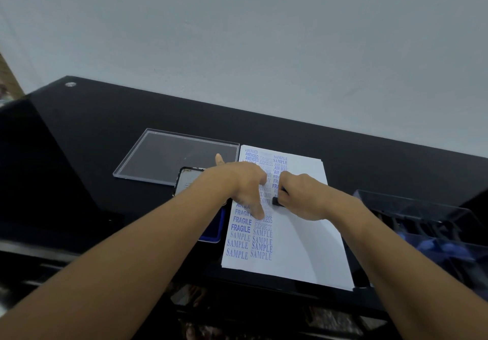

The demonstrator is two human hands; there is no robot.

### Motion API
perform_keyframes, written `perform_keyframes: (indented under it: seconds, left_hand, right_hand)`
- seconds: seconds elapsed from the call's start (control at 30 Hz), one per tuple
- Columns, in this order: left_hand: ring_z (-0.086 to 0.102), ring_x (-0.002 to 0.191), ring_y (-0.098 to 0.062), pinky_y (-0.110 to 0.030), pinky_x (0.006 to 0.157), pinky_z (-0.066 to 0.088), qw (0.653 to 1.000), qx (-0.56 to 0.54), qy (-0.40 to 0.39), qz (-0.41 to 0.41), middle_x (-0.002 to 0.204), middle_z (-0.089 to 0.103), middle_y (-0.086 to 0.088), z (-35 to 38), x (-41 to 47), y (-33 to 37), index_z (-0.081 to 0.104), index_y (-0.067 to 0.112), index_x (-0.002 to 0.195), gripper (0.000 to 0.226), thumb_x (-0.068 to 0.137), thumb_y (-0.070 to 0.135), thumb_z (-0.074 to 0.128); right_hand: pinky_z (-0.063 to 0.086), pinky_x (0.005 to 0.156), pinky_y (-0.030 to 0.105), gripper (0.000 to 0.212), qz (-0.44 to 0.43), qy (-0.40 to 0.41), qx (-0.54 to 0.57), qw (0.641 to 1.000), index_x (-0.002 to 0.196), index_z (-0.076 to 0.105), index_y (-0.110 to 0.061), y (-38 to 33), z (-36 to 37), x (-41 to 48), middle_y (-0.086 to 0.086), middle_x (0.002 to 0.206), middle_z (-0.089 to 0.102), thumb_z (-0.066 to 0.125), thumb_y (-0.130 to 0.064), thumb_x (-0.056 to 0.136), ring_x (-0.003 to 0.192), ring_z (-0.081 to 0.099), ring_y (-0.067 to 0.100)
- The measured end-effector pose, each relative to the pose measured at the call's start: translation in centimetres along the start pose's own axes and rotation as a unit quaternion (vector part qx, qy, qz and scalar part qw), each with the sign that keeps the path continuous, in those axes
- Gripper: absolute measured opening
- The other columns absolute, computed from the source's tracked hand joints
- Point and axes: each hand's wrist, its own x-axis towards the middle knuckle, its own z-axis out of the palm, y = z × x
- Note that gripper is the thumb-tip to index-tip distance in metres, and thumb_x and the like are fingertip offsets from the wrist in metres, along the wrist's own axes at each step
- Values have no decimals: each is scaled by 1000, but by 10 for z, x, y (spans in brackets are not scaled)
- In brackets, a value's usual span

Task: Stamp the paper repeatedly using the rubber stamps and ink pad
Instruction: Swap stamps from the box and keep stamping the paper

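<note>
Glossy black worktop [343,155] pushed against a plain grey wall [237,36], w/ a bit of reflection on the left side. White paper [303,234] sits near the front edge, roughly mid-worktop, left half already covered in blue stamps (AMENDED, AIR MAIL, FRAGILE, EXPRESS, SAMPLE), right half still blank. Left hand [245,184] is flat-ish on the paper, fingers spread, holding nothing, just pinning the sheet down w/ thumb toward the front. Right hand [298,194] is curled tight around a small black rubber stamp [276,201] pressed down on the paper right next to the left hand's fingers; only the stamp's end pokes out. Blue ink pad [214,234] is just left of the paper, mostly hidden under the left forearm, w/ its open lid [186,181] behind it. Clear plastic lid [169,155] lies flat further back, toward the back-left of the paper, touching or nearly touching its corner, can't tell which. Dark tray of stamps [422,231] at the right edge, contents too blurry to read. Back strip of the worktop and the far left are open.
</note>
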Motion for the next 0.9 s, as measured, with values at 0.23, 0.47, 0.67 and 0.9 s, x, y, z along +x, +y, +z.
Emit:
perform_keyframes:
  seconds: [0.23,0.47,0.67,0.9]
  left_hand:
    - [41,138,-27,-79,109,-5,1000,4,-4,-5,146,45,4,1,1,2,50,22,140,79,74,54,81]
    - [45,135,-27,-79,109,-3,1000,6,-7,-6,143,47,5,1,3,2,50,23,139,81,72,54,83]
    - [42,138,-27,-78,109,-3,1000,9,-9,-6,146,44,6,1,3,3,46,25,144,85,72,55,83]
    - [39,140,-28,-78,110,-1,1000,16,-13,-11,149,41,6,1,5,4,43,26,147,90,72,55,83]
  right_hand:
    - [40,60,32,13,-12,26,21,999,100,40,-16,2,8,1,5,88,54,45,-28,102,72,53,19]
    - [38,57,32,13,-15,41,36,998,96,38,-17,3,12,0,7,85,54,46,-27,100,68,50,20]
    - [35,56,30,12,-14,51,40,998,98,38,-18,0,15,1,7,87,55,45,-27,100,68,50,17]
    - [33,54,28,14,-12,55,40,998,99,36,-19,0,15,0,4,83,51,47,-26,100,66,47,15]
